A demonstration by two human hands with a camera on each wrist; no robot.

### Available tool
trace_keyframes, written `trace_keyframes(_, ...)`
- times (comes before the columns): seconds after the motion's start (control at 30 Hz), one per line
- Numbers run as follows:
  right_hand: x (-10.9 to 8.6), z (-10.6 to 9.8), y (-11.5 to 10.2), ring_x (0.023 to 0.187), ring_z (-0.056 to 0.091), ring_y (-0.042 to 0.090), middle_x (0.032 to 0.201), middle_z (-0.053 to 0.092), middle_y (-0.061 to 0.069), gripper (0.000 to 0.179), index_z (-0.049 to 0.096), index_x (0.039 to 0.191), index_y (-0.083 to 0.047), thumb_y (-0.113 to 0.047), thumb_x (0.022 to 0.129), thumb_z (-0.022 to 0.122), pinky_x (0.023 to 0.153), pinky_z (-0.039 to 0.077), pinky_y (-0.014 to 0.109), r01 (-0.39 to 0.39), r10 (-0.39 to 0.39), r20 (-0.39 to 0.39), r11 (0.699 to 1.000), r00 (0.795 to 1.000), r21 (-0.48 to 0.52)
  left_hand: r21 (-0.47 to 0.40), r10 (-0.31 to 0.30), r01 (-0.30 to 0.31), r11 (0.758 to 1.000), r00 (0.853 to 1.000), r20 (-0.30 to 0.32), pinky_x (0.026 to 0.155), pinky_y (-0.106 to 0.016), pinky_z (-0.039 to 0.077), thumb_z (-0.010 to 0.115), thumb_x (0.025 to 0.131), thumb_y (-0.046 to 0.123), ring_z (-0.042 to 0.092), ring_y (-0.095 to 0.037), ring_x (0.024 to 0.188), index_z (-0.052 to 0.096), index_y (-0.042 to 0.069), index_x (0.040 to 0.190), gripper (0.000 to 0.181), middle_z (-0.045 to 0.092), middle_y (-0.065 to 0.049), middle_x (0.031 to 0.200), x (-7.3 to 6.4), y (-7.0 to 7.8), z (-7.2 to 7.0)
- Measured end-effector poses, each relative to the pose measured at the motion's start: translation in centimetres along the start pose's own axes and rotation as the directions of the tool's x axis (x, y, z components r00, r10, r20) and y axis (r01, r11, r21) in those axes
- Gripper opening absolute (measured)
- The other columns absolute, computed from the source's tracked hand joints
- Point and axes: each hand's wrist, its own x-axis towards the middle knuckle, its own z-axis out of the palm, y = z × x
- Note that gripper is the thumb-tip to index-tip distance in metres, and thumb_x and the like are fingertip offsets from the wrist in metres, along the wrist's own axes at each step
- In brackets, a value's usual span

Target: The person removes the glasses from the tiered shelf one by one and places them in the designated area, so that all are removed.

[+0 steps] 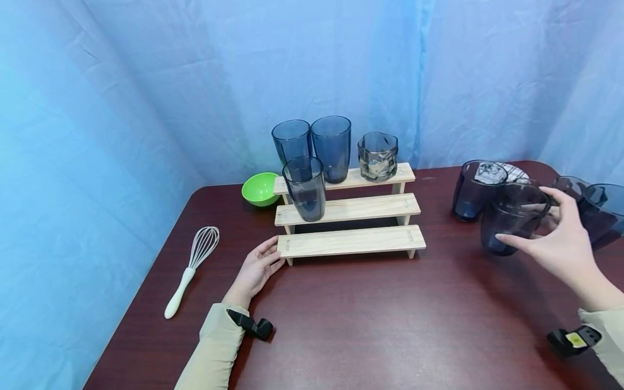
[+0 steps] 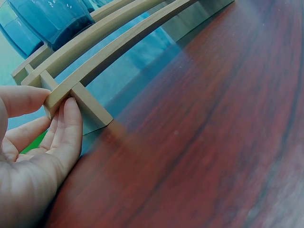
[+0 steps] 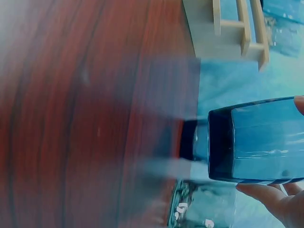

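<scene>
My left hand (image 1: pixel 255 271) is at the left end of a three-step wooden rack (image 1: pixel 348 242). It pinches the lowest step, thumb above and fingers beneath, as the left wrist view shows. On the right, my right hand (image 1: pixel 563 235) grips a dark blue glass tumbler (image 3: pixel 266 142) between thumb and fingers, upright and held off the table. One tall tumbler (image 1: pixel 306 189) stands at the left of the middle step. Two more tumblers (image 1: pixel 335 151) stand behind it, on the top step's left part. A short, wavy-rimmed glass (image 1: pixel 378 157) sits at that step's right end.
Close behind the held tumbler is another dark tumbler (image 1: pixel 470 195), with further glasses (image 1: pixel 606 216) partly hidden by my right hand. A green bowl (image 1: pixel 261 190) sits left of the rack. A white whisk (image 1: pixel 187 273) lies near the table's left edge. Blue curtains (image 1: pixel 253 81) surround the table.
</scene>
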Motion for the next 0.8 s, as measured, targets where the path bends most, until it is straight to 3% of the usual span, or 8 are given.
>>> trace_keyframes(0.17,0.3,-0.9,1.0,0.08,0.041,-0.017,0.095,0.04,-0.032,0.106,0.017,0.147,-0.034,-0.006,0.068,0.083,0.064,0.035,-0.001,-0.025,0.025,-0.027,1.0,0.999,0.0,-0.014,0.009,-0.009,1.0,1.0,0.001,0.078,-0.019,0.05,0.044,0.095,-0.006,0.061,-0.003,0.089,0.023,-0.003,0.147,0.056,0.055,0.003,0.104,-0.1,0.0,0.0)
trace_keyframes(0.3,0.3,-1.2,1.8,0.086,0.032,-0.021,0.094,0.035,-0.035,0.105,0.013,0.147,-0.039,-0.017,0.071,0.083,0.076,0.032,0.003,-0.085,0.082,-0.047,0.993,0.996,-0.079,-0.015,0.002,-0.002,1.0,1.0,0.0,0.078,-0.019,0.05,0.044,0.095,-0.006,0.06,-0.004,0.089,0.024,-0.002,0.147,0.056,0.054,0.002,0.104,-0.1,0.1,0.1)
trace_keyframes(0.37,0.2,-1.2,2.0,0.102,0.044,-0.01,0.102,0.043,-0.025,0.105,0.011,0.149,-0.037,-0.022,0.072,0.082,0.09,0.036,0.012,-0.117,0.112,-0.051,0.986,0.992,-0.118,-0.015,-0.008,0.008,1.0,1.0,-0.005,0.078,-0.019,0.05,0.043,0.095,-0.006,0.06,-0.004,0.089,0.025,-0.001,0.148,0.056,0.054,0.002,0.105,0.0,0.1,0.1)
trace_keyframes(0.43,0.3,-1.2,2.2,0.116,0.048,0.011,0.113,0.051,-0.007,0.106,0.01,0.151,-0.033,-0.026,0.073,0.081,0.099,0.036,0.025,-0.149,0.143,-0.049,0.977,0.989,-0.153,-0.005,-0.013,0.013,1.0,1.0,-0.002,0.079,-0.019,0.05,0.043,0.095,-0.005,0.06,-0.004,0.09,0.024,0.0,0.148,0.056,0.053,0.002,0.106,0.0,0.1,0.1)
trace_keyframes(0.53,0.5,-1.1,2.5,0.121,0.039,0.048,0.129,0.043,0.028,0.106,0.008,0.153,-0.024,-0.027,0.075,0.079,0.103,0.034,0.052,-0.171,0.168,-0.034,0.971,0.985,-0.169,0.009,-0.014,0.014,1.0,1.0,-0.002,0.08,-0.019,0.05,0.043,0.096,-0.005,0.06,-0.004,0.092,0.025,0.001,0.148,0.056,0.053,0.002,0.107,0.0,0.2,0.1)
trace_keyframes(0.7,1.1,-1.0,4.8,0.124,0.037,0.05,0.137,0.035,0.035,0.107,0.005,0.153,-0.025,-0.03,0.075,0.079,0.1,0.033,0.06,-0.185,0.183,-0.029,0.967,0.983,-0.177,0.018,-0.005,0.006,1.0,1.0,-0.009,0.08,-0.02,0.05,0.043,0.096,-0.005,0.059,-0.004,0.091,0.026,0.0,0.148,0.055,0.052,0.002,0.106,-0.1,0.1,0.2)
trace_keyframes(0.77,1.4,-0.7,6.2,0.123,0.04,0.045,0.138,0.036,0.032,0.109,0.005,0.152,-0.029,-0.035,0.074,0.08,0.096,0.042,0.047,-0.196,0.19,-0.047,0.955,0.981,-0.221,0.014,-0.004,0.005,1.0,1.0,-0.009,0.08,-0.02,0.05,0.043,0.095,-0.005,0.059,-0.004,0.091,0.025,-0.001,0.148,0.056,0.052,0.001,0.107,-0.1,0.1,0.1)
trace_keyframes(0.8,1.5,-0.7,6.7,0.123,0.04,0.046,0.139,0.034,0.032,0.109,0.005,0.152,-0.03,-0.036,0.073,0.08,0.095,0.043,0.048,-0.195,0.19,-0.047,0.956,0.981,-0.221,0.01,-0.005,0.005,1.0,1.0,-0.011,0.08,-0.02,0.05,0.043,0.095,-0.006,0.059,-0.004,0.091,0.025,-0.001,0.148,0.056,0.052,0.001,0.107,-0.1,0.1,0.1)
